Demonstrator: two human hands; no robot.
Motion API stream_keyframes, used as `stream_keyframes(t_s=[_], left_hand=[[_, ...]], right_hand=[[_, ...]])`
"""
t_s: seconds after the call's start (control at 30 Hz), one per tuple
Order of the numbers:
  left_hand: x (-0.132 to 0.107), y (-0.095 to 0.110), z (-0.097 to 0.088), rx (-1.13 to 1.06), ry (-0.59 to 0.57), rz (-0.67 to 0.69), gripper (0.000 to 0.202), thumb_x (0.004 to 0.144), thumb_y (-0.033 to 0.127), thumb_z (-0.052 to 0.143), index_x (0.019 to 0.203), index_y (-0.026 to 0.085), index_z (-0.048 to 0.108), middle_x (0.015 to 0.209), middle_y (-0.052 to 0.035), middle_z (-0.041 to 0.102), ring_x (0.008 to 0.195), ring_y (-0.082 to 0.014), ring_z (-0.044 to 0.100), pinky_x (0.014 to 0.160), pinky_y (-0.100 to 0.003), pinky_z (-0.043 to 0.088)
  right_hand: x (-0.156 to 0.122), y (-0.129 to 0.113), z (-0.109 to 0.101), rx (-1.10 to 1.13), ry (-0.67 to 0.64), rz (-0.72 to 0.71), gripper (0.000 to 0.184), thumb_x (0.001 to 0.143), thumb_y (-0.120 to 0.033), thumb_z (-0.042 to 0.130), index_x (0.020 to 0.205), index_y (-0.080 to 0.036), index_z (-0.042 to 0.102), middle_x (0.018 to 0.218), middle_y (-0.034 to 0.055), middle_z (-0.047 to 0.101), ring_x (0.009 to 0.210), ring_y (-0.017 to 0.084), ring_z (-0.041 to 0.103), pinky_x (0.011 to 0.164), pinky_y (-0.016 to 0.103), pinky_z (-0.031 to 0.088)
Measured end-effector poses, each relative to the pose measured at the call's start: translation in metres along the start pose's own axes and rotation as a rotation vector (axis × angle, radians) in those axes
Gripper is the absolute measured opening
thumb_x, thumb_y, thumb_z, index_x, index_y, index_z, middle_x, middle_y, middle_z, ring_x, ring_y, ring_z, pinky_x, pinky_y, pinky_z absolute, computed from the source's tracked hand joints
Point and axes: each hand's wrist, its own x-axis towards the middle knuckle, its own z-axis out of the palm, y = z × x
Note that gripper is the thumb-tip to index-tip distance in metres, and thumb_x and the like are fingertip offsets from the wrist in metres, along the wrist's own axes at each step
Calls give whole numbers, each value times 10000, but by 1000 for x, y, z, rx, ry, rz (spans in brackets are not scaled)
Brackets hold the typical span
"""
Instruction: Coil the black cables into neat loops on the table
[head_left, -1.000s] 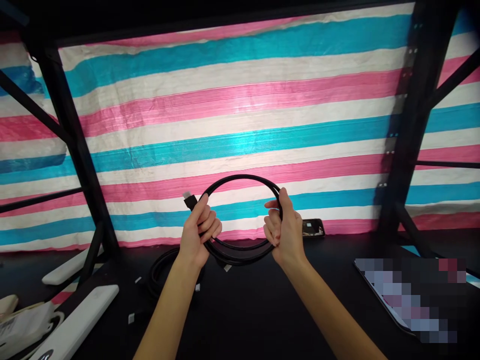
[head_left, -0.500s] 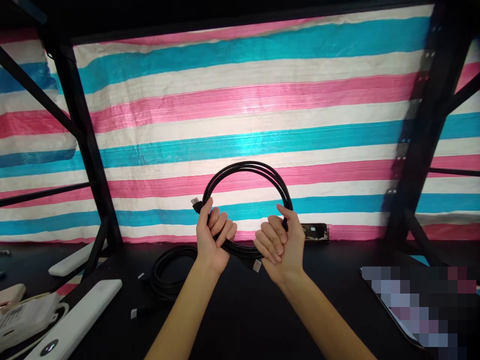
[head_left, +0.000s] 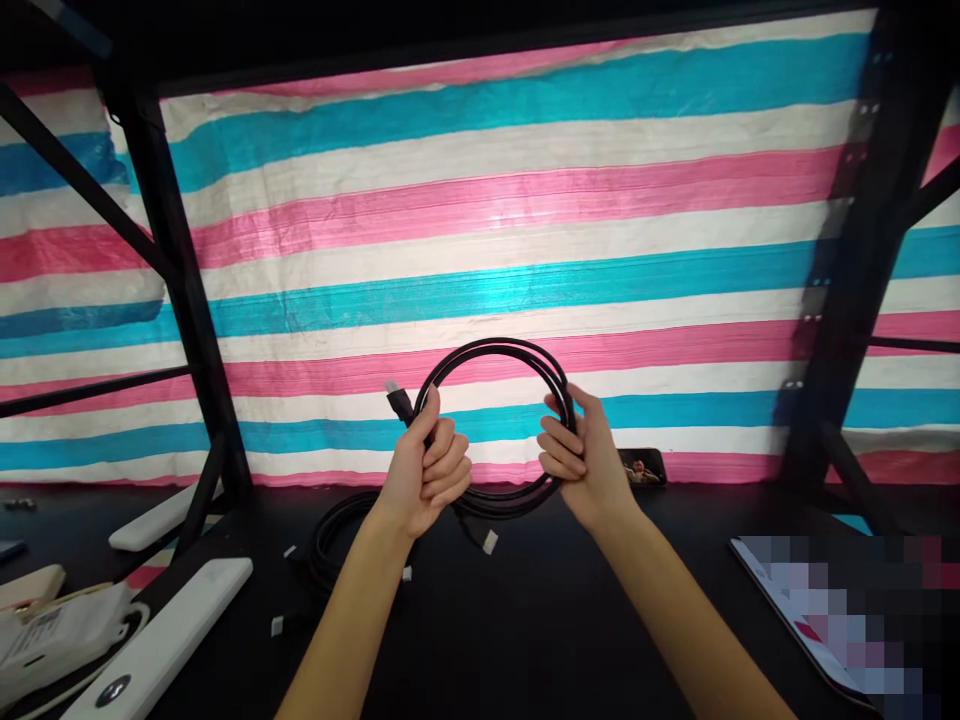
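Observation:
A black cable [head_left: 499, 346] with HDMI-like plugs is held up in a round coil of several loops. On the coil's left side my left hand [head_left: 433, 465] is closed in a fist, thumb pointing up along the loops. One plug [head_left: 400, 402] sticks out to the upper left beside that thumb; another plug [head_left: 480, 537] hangs below the coil. My right hand [head_left: 589, 445] holds the right side, its fingers curled around the loops from the front. Behind my left forearm, a second coiled black cable [head_left: 326, 540] lies on the black tabletop [head_left: 510, 640].
At left lie a long white device [head_left: 169, 640], another white bar [head_left: 154, 520] and a white adapter box [head_left: 64, 630] with a cord. A phone [head_left: 645, 466] leans at the back. A partly blurred flat item [head_left: 802, 620] sits at right. Black frame posts [head_left: 187, 300] flank a striped sheet [head_left: 495, 220].
My right hand has shifted slightly right and turned, its fingers now further round the coil. The lower plug has swung left. The coil looks a little smaller and lower.

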Motion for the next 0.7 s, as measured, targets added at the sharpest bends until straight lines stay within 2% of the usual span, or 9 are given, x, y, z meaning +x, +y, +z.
stream_keyframes(t_s=[0.13, 0.27, 0.4, 0.47, 0.57, 0.63, 0.7], left_hand=[[6, -6, -6, -42, 71, -37, 620, 826, 553, 442, 406, 171, 192, 332, 75, 167, 248, -11, 116, 244, -136, 101], [7, -6, -11, -150, 37, -40, 617, 786, 642, 410, 432, 180, 206, 333, 78, 154, 252, -17, 107, 250, -144, 110], [6, -5, -9, -174, -28, -48, 596, 828, 614, 360, 437, 176, 259, 324, 75, 146, 259, -26, 97, 254, -139, 137], [6, -5, -7, -133, -57, -44, 583, 844, 595, 346, 447, 167, 339, 325, 74, 168, 260, -33, 131, 263, -140, 199], [6, -6, -5, -57, -90, -35, 575, 840, 612, 318, 553, 150, 504, 349, 71, 244, 276, -47, 226, 311, -161, 325], [6, -6, -6, -21, -127, -77, 568, 843, 612, 313, 634, 144, 560, 363, 70, 285, 278, -54, 257, 326, -178, 361], [6, -6, -9, -2, -167, -131, 524, 850, 581, 356, 638, 147, 557, 357, 78, 280, 261, -51, 232, 302, -176, 337]], right_hand=[[-5, -5, -1, -194, 17, -265, 322, 705, -487, 663, 715, -204, 511, 477, -107, 304, 309, 11, 148, 269, 149, 110], [-6, -8, -3, -293, 35, -379, 355, 725, -448, 664, 636, -200, 427, 531, -92, 262, 348, 21, 129, 286, 175, 72], [-2, -14, -7, -310, 78, -370, 418, 707, -402, 691, 583, -200, 348, 526, -95, 180, 388, 34, 83, 300, 186, 48], [-1, -16, -9, -327, 66, -335, 434, 704, -408, 690, 570, -199, 335, 524, -96, 167, 397, 34, 75, 311, 187, 36], [0, -20, -10, -380, 12, -250, 452, 690, -410, 698, 548, -195, 328, 517, -98, 158, 399, 25, 68, 328, 181, 21], [-1, -21, -11, -442, -24, -197, 407, 672, -409, 711, 557, -186, 391, 508, -101, 165, 393, 19, 76, 337, 173, 22], [-1, -22, -12, -524, -40, -171, 316, 656, -411, 724, 627, -175, 515, 492, -103, 188, 384, 16, 96, 342, 167, 32]])
